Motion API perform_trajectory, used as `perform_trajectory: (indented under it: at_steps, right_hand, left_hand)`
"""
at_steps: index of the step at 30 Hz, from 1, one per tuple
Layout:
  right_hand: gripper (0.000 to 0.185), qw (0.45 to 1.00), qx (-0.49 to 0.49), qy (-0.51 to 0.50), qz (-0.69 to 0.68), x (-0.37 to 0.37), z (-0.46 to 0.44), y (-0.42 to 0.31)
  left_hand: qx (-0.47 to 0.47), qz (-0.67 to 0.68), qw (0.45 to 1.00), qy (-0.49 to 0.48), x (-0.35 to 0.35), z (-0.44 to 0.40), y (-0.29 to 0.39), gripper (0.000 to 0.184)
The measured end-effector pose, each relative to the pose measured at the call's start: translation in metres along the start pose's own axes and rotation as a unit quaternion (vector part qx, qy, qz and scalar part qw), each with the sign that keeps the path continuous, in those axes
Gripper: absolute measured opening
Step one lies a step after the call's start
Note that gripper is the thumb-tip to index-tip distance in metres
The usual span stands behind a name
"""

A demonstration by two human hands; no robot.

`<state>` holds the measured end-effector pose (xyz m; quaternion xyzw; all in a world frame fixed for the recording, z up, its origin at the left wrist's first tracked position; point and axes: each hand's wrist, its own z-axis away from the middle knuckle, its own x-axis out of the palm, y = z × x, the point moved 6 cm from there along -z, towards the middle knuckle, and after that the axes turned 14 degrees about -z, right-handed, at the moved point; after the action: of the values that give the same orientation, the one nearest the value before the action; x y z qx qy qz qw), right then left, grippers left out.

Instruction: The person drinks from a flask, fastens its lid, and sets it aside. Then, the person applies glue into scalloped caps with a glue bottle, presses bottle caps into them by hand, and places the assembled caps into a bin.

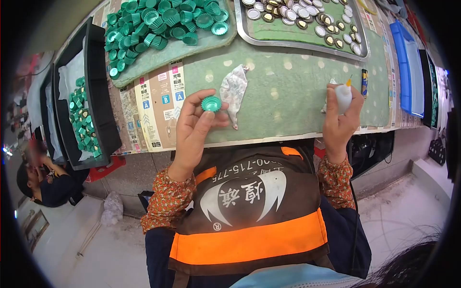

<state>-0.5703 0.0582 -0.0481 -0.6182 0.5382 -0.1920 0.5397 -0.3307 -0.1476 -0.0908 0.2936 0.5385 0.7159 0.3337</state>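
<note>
My left hand [194,125] pinches a green fluted metal cup [211,103] between thumb and fingers, its hollow side turned up toward me. On the right, my right hand [342,115] is wrapped round a white squeeze bottle [344,98] with a yellow, needle-like tip pointing up. A crumpled white cloth [234,91] lies on the green table cover [278,115] between the two hands. Close to the right hand, a blue-and-yellow battery-like cylinder [364,82] rests on the table.
A board [158,65] at the back left bears a heap of green cups [170,19]. Behind, a metal tray [307,43] holds many round white and dark caps [297,12]. A black bin [108,129] with green pieces stands left, a blue tray [406,67] right. Another person [53,180] sits far left.
</note>
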Motion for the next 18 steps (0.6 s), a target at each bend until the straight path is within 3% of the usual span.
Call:
perform_trajectory:
  at_steps: [2,8,11,18]
  right_hand:
    - [0.03,0.999,0.024,0.009,0.046,-0.008,0.001,0.012]
    - [0.032,0.989,0.05,0.036,-0.135,0.004,0.007,0.036]
    - [0.031,0.979,0.067,0.014,-0.19,0.018,0.003,0.034]
    - [0.026,0.974,0.078,-0.021,-0.212,0.022,-0.009,0.028]
  left_hand:
    - [-0.001,-0.002,1.0,-0.008,0.002,0.0,0.0,0.047]
    - [-0.016,0.102,0.994,-0.047,0.017,-0.002,0.005,0.057]
    - [-0.034,0.124,0.99,-0.059,0.022,-0.001,0.005,0.052]
    - [-0.041,0.109,0.993,-0.015,0.01,0.006,0.004,0.059]
